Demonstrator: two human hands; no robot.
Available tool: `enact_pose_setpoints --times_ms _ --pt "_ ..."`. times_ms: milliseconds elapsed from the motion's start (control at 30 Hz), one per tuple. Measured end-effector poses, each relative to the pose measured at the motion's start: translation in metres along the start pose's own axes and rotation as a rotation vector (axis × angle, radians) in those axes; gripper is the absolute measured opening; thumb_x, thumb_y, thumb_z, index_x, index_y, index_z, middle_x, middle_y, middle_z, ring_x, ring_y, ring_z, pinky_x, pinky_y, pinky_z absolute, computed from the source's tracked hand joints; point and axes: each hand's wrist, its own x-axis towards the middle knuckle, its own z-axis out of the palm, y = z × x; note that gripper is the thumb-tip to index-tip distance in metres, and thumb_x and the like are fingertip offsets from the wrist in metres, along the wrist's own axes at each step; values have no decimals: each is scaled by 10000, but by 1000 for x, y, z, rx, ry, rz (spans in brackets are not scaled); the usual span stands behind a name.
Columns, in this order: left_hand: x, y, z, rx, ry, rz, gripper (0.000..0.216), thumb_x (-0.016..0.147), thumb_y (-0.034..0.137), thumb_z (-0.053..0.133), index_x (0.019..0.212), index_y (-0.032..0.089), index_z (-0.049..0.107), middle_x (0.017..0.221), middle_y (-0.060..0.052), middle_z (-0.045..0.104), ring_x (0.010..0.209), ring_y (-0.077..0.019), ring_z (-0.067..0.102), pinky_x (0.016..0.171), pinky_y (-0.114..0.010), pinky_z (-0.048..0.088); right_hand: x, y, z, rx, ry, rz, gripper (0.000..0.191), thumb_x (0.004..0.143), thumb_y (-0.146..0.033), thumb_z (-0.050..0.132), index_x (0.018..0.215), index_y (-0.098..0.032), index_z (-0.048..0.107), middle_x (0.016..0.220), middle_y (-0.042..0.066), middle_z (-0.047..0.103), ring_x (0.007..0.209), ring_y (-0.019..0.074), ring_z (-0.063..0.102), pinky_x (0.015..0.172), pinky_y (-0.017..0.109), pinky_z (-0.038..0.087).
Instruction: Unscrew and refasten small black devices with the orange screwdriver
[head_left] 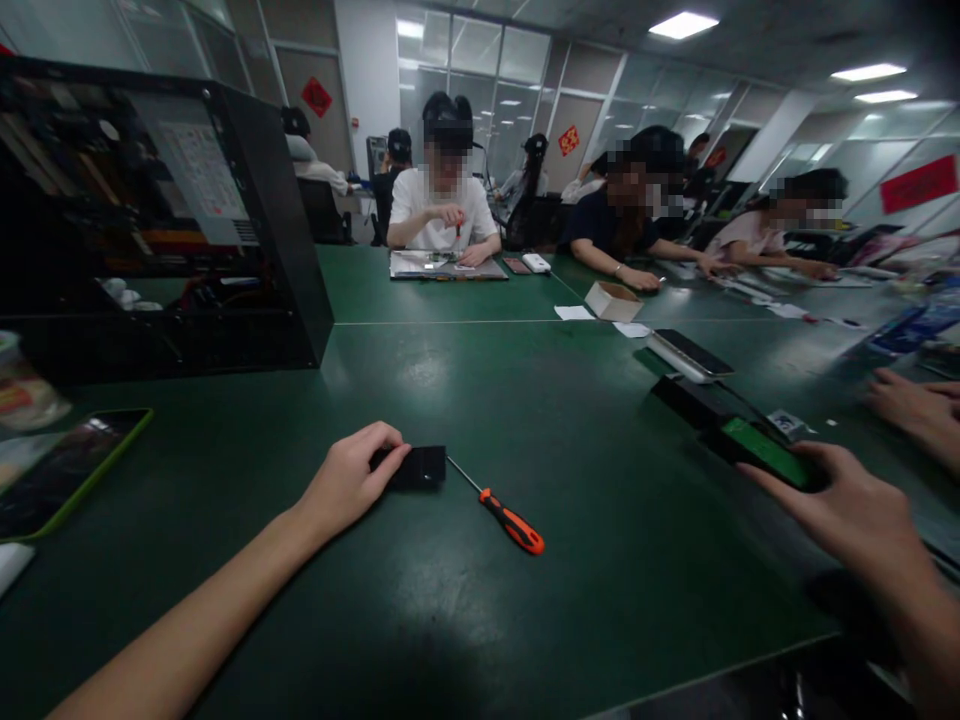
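Note:
My left hand (349, 468) rests on the green table, its thumb and fingers closed on a small, flat black rectangular piece (426, 467). Just right of that piece lies a screwdriver (514, 522) with an orange and black handle, its tip close to the piece's edge. Over at the right, my right hand (862, 505) grips the near end of a black box-like object with a green face (765, 447). Beyond it, touching or overlapping it, is a black block (694, 402); whether the two are joined I cannot tell.
An open black computer case (304, 230) stands at the left, with a green-edged phone (82, 465) before it. A white device with a dark top (690, 355) and a small cardboard box (613, 300) lie at the right. Several people work around the table; another person's hands (919, 405) are at the right edge.

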Motion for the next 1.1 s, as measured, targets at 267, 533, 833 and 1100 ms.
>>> enact_pose_setpoints --times_ms 267,533,833,1100 --pt "-3 15 11 -84 -150 98 168 1007 277 518 994 198 666 914 -31 704 831 -174 673 758 -281 506 -27 15 7 -286 -149 203 747 758 -859 452 991 -184 676 776 181 706 690 398 697 568 494 536" --pt "-7 33 20 -500 -186 -268 208 934 359 640 996 160 634 859 -18 687 409 -65 588 387 -173 420 -14 -97 -17 42 43 -224 555 956 -637 442 1194 -173 632 1129 178 695 988 371 693 789 499 587" --pt "-6 33 27 -785 -145 -328 242 887 240 672 1107 149 630 788 -17 722 738 -164 750 713 -262 596 9 -302 8 726 -699 -489 336 1013 -360 515 1257 -185 668 1181 98 733 1044 221 700 926 376 550" --pt "-9 29 22 -503 27 -7 124 903 126 639 958 191 730 945 -28 782 890 -159 752 839 -257 586 -14 -328 22 974 -896 -520 367 1039 -338 499 1355 -234 654 1220 71 739 1103 193 688 983 326 512"
